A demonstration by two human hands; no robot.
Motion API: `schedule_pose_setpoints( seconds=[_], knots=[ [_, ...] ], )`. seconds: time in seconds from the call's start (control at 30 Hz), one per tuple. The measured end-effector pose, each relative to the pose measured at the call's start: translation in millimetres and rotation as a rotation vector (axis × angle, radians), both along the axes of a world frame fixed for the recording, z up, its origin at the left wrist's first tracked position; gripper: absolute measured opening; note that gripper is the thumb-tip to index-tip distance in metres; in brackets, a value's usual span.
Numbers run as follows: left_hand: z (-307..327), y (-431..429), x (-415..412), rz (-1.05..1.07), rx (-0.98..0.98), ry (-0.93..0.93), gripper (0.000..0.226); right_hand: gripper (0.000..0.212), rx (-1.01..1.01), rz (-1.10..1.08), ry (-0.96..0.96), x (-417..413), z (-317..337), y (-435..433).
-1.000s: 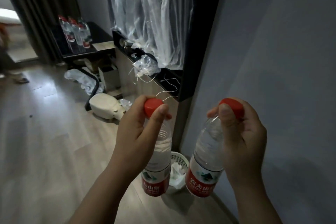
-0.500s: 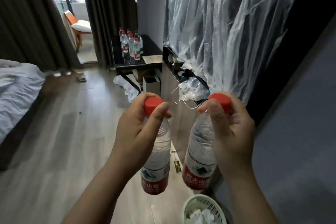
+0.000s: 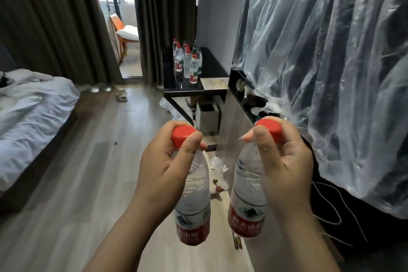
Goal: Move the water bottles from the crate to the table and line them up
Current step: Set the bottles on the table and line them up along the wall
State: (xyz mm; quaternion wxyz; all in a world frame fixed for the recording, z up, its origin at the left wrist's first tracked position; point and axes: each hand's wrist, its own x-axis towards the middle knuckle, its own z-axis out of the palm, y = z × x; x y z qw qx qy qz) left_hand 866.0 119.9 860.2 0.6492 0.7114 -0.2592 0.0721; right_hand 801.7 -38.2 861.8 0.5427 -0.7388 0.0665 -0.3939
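Observation:
My left hand (image 3: 163, 161) grips the neck of a clear water bottle (image 3: 194, 210) with a red cap and red label, hanging upright in front of me. My right hand (image 3: 284, 161) grips a second, matching water bottle (image 3: 247, 203) the same way, a little to the right. Far ahead stands a black table (image 3: 212, 68) against the wall. Several bottles (image 3: 187, 62) with red caps stand grouped on its left part. The crate is out of view.
A bed with white bedding (image 3: 33, 104) fills the left side. On the right runs a dark cabinet (image 3: 249, 104) draped in clear plastic sheeting (image 3: 331, 62). A white box (image 3: 208, 117) and litter (image 3: 218, 174) lie on the wooden floor between me and the table.
The view has swung left and upward, bringing the table with bottles to the centre and closer. The small white basket has dropped out of sight. Both hands keep their bottles.

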Motion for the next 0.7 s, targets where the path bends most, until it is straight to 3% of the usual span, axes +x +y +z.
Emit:
schedule_pose_setpoints(
  seconds=[0.37, 0.7],
  knots=[
    [6.7, 32.8, 219.1, 0.028, 0.012, 0.023, 0.033, 0.038, -0.03, -0.003, 0.023, 219.7, 1.7, 35.5],
    [-9.6, 7.4, 401.7, 0.076, 0.024, 0.029, 0.034, 0.034, -0.016, 0.019, 0.059, 408.7, -19.8, 0.4]
  ],
)
